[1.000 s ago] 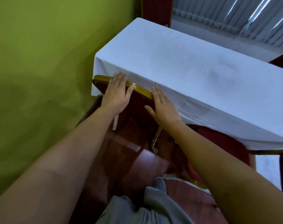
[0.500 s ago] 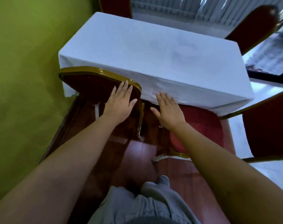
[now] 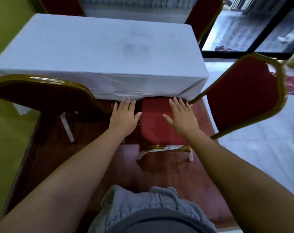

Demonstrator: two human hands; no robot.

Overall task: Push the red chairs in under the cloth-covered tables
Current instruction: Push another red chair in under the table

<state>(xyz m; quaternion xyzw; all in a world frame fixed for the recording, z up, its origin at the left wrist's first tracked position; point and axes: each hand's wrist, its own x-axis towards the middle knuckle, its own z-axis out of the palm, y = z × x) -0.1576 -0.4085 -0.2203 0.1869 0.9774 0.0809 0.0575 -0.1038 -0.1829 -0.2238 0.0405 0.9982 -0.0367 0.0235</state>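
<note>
Looking down, I log the rectangular table draped in white cloth (image 3: 99,47) beyond both hands. Red-upholstered gold-framed chair (image 3: 161,126), seat partly under the cloth edge, backrest swung out to the right of the grip. Second red chair's backrest (image 3: 38,96) left of it. Right hand (image 3: 181,116) flat, fingers spread, over the seat; left hand (image 3: 124,116) spread, gripping nothing.
</note>
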